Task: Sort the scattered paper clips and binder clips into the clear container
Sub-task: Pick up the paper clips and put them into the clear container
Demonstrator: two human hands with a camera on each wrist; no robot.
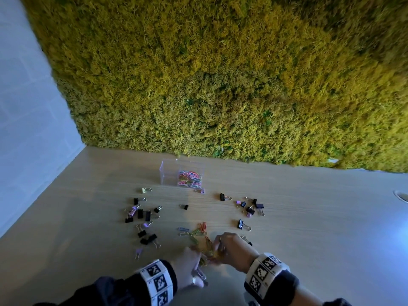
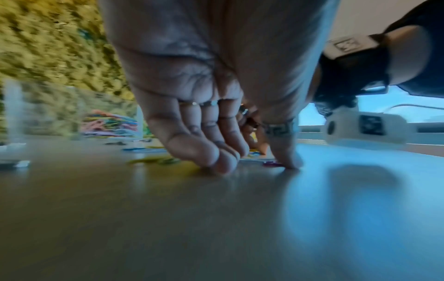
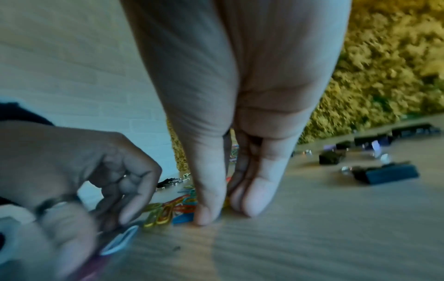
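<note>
A loose pile of coloured paper clips point(image 1: 199, 235) lies on the wooden table near me. My left hand point(image 1: 198, 261) comes at the pile's near side with fingers curled, and a white paper clip point(image 3: 120, 239) sticks out under them. In the left wrist view its fingertips point(image 2: 223, 163) and thumb press on the table among the clips. My right hand point(image 1: 217, 247) pinches down into the pile, thumb and fingers point(image 3: 252, 205) close together on the clips point(image 3: 168, 209). The clear container point(image 1: 167, 173) stands farther back, with coloured paper clips point(image 1: 189, 178) in its right half.
Black and lilac binder clips lie scattered in a left group point(image 1: 141, 214) and a right group point(image 1: 249, 207), with single ones between. A yellow-green moss wall point(image 1: 220, 85) backs the table. A white wall point(image 1: 22, 129) borders the left. A round fitting point(image 1: 401, 196) sits at the right edge.
</note>
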